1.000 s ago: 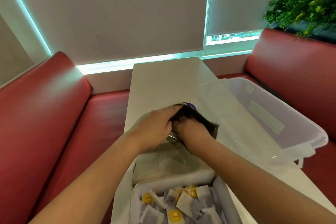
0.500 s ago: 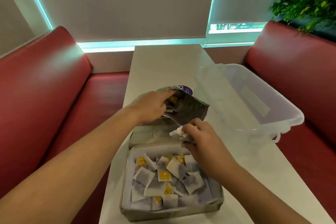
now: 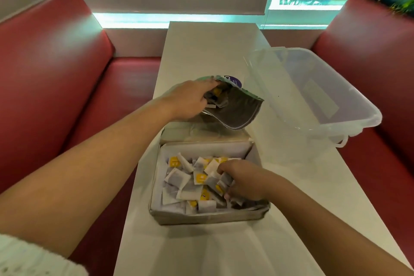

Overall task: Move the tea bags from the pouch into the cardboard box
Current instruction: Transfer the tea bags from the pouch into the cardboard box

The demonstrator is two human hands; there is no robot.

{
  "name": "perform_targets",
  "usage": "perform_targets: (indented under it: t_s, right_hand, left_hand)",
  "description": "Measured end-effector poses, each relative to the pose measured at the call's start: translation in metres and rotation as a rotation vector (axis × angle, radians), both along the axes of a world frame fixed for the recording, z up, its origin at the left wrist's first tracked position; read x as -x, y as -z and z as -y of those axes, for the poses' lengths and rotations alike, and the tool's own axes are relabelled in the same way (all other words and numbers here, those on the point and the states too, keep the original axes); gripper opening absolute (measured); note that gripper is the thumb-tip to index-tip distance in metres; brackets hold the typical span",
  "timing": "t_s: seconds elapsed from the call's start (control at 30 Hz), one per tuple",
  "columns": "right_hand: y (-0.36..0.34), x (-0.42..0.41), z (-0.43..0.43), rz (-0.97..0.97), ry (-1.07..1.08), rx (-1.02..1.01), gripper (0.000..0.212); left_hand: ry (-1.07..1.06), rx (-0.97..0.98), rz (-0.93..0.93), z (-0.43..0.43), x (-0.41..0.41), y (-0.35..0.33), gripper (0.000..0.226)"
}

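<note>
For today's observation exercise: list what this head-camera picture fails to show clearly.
- How many tea bags remain inside the dark foil pouch: head view, the left hand covers its mouth.
- Whether the right hand grips any tea bags in the grey cardboard box: its fingers are curled out of sight.
- The pouch's purple label: too small.

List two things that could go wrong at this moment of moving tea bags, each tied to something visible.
1. The left hand holds the dark foil pouch open and tilted beyond the shallow cardboard box; loose tea bags might slide onto the white table.
2. The right hand presses into the heaped white and yellow tea bags; some could spill over the low wall.
</note>
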State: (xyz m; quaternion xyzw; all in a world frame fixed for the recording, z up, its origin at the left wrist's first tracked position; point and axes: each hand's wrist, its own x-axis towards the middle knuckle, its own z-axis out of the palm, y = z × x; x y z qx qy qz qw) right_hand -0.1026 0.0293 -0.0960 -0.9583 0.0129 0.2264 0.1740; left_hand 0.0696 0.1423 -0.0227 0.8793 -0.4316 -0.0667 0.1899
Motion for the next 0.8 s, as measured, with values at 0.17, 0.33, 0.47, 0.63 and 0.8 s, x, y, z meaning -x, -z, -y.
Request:
perform_targets:
  t_s: [0.17, 0.33, 0.47, 0.63, 0.8]
  right_hand:
    - [0.005, 0.001, 0.004, 0.205, 0.099, 0.044, 0.066]
    - [-0.006, 0.002, 0.010, 0.162, 0.077, 0.013, 0.046]
    - [-0.011, 0.003, 0.009, 0.127, 0.058, -0.082, 0.047]
    - [0.003, 0.007, 0.004, 0.241, -0.047, 0.058, 0.048]
    - [0.009, 0.005, 0.005, 0.132, -0.021, -0.007, 0.032]
  left_hand:
    - [0.009, -0.005, 0.006, -0.001, -0.004, 0.002, 0.061]
    - [0.014, 0.027, 0.003, -0.002, -0.001, 0.000, 0.061]
    - [0.038, 0.030, 0.006, -0.001, -0.001, 0.000, 0.061]
    - [0.046, 0.032, 0.006, -0.001, -0.002, 0.000, 0.060]
    - [0.043, 0.026, 0.016, -0.003, -0.004, -0.001, 0.061]
